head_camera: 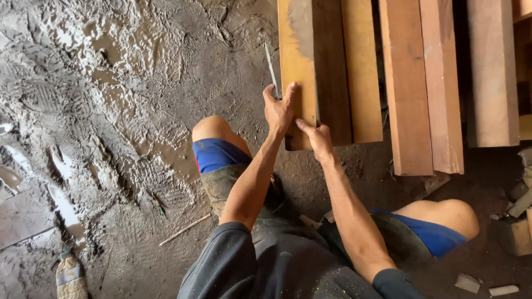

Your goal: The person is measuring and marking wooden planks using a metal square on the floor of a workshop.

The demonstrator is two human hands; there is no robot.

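Observation:
I am crouched over muddy ground. My left hand [279, 109] rests flat on the near left end of a yellowish wooden plank [297, 61], thumb and fingers spread along its left edge. A thin pale strip [271, 69] sticks up past that hand; I cannot tell whether the hand holds it. My right hand [317, 139] presses its fingertips on the same plank's near end, close by the left hand. A darker plank [331, 66] lies against it on the right.
More reddish planks [410, 83] and a wide board [492, 72] lie side by side to the right. Wet mud with shoe prints [111, 99] covers the left. A thin stick [184, 229], small wood offcuts [504, 289] and a bottle-like object [71, 276] lie nearby.

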